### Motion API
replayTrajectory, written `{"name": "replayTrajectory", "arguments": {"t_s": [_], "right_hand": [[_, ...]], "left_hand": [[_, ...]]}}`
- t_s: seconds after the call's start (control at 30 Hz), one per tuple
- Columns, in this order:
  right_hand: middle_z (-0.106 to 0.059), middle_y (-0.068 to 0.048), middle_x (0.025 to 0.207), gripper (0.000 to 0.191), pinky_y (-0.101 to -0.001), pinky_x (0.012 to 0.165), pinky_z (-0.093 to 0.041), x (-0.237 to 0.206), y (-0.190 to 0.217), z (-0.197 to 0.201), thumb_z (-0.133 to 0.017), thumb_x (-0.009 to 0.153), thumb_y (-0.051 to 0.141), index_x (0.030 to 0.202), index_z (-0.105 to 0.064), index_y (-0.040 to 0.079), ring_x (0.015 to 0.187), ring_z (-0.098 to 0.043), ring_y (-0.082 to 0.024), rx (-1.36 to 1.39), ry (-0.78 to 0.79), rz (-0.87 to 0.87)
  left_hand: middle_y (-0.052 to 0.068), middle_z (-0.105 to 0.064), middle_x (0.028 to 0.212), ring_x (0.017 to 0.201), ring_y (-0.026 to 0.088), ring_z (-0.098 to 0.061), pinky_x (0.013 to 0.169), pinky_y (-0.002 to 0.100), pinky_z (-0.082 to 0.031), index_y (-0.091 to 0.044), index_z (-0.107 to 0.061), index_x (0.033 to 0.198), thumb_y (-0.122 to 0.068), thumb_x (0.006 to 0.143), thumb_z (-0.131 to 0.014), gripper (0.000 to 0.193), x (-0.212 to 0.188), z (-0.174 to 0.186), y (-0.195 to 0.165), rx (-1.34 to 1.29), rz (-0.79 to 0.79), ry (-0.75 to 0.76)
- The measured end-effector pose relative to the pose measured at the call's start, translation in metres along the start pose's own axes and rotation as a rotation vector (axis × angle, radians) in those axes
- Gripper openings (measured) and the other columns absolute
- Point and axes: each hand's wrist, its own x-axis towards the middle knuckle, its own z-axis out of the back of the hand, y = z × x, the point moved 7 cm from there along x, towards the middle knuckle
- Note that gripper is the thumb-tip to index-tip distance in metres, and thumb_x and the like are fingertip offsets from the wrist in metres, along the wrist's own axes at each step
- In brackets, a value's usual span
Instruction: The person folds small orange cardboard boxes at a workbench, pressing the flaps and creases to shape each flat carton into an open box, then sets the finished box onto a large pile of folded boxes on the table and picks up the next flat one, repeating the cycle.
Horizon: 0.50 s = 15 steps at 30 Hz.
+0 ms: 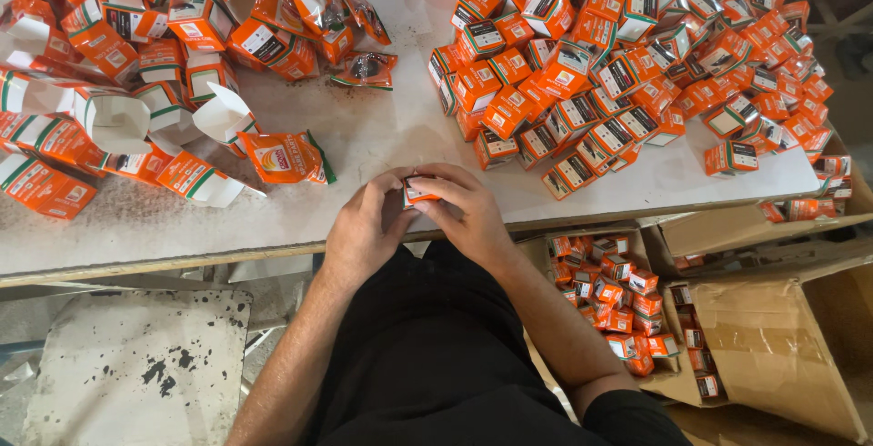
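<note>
Now: both hands on one small orange carton at bench edge

Left hand (364, 228) and right hand (468, 214) meet at the near edge of the white bench (382, 137) — each grip closed around a small orange carton (420, 193), fingers curled over it. Heap of closed orange cartons (618, 73) upper right; flat unfolded cartons (109, 110) left; orange sachet (284, 159) just beyond the hands. Cardboard box (773, 337) of cartons on floor, right.

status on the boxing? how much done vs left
Done: a large heap of closed orange boxes on the table's right, more in the cardboard carton below. In hand: both the left hand and right hand hold one small orange box. Left: flat unfolded cartons and orange pouches at the left.
</note>
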Motion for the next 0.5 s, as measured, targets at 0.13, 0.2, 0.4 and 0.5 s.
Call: {"name": "replayTrajectory", "arguments": {"t_s": [0.13,0.2,0.4,0.5], "right_hand": [[-0.063,-0.014,0.136,0.032,-0.0362,0.1,-0.055,-0.005,0.002,-0.002,-0.073,0.097,0.005,0.128,-0.07,0.005,0.121,-0.065,-0.029,-0.08,0.003,0.053],[-0.062,-0.014,0.137,0.035,-0.0366,0.097,-0.053,-0.006,0.003,-0.003,-0.073,0.095,0.005,0.13,-0.07,0.004,0.116,-0.063,-0.029,-0.169,0.035,0.079],[-0.061,-0.011,0.14,0.031,-0.0336,0.096,-0.056,-0.005,-0.004,-0.003,-0.067,0.102,0.005,0.133,-0.068,0.007,0.115,-0.066,-0.024,-0.022,0.041,0.025],[-0.06,-0.01,0.141,0.031,-0.0341,0.096,-0.056,-0.004,-0.002,-0.004,-0.067,0.103,0.005,0.134,-0.067,0.009,0.116,-0.066,-0.024,-0.029,0.048,0.033]], "left_hand": [[0.014,-0.066,0.134,0.117,0.037,-0.068,0.091,0.041,-0.059,-0.006,-0.053,0.119,-0.003,0.082,-0.081,0.046,0.0,0.003,-0.006,0.021,-0.071,-0.02],[0.015,-0.064,0.136,0.117,0.037,-0.068,0.092,0.041,-0.059,-0.007,-0.056,0.116,-0.003,0.081,-0.08,0.043,-0.001,0.004,-0.01,0.061,-0.117,-0.023],[0.015,-0.064,0.136,0.114,0.036,-0.069,0.091,0.042,-0.059,-0.006,-0.058,0.114,-0.007,0.084,-0.082,0.038,0.002,0.003,-0.009,0.047,-0.083,-0.025],[0.015,-0.064,0.136,0.116,0.037,-0.068,0.091,0.042,-0.059,-0.003,-0.057,0.115,-0.008,0.084,-0.081,0.039,0.001,0.004,-0.008,0.02,-0.06,-0.026]]}}
